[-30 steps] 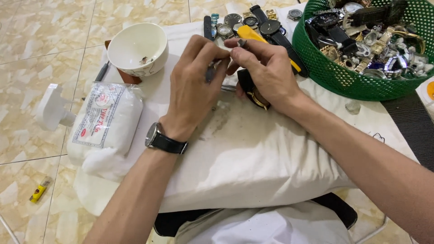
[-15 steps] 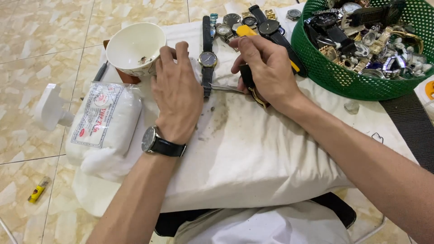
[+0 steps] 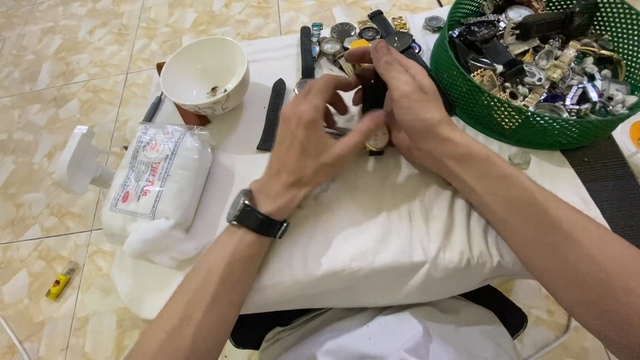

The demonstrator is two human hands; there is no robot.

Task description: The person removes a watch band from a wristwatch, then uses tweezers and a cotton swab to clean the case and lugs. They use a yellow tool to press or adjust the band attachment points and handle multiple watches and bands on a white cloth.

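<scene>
Here, work surface: a white cloth spread over a cushion-like pad, wrinkled, set on a floor of glossy beige marbled tiles with thin grout lines. No walls in view.

On the cloth, far edge: a white bowl with small bits inside, a loose black strap lying just right of the bowl, and a cluster of watch heads beyond the hands. Far right: a green mesh basket heaped with watches and straps. Left edge of cloth: a clear bag of white cotton. On the tiles: a white plastic piece near the bag, and a small yellow lighter well apart, near the lower left.

Held item: a small watch, gold-rimmed pale face, dark strap. Location: mid-cloth, between both hands, just above the surface. Long axis runs near-to-far, strap end pointing away from the wearer toward the watch cluster; the face sits at the near end, facing up.

Left hand: thumb extended against the watch case, fingers loosely curled, wristwatch on the wrist. Right hand: fingers closed narrow around the strap, index laid along it.
</scene>
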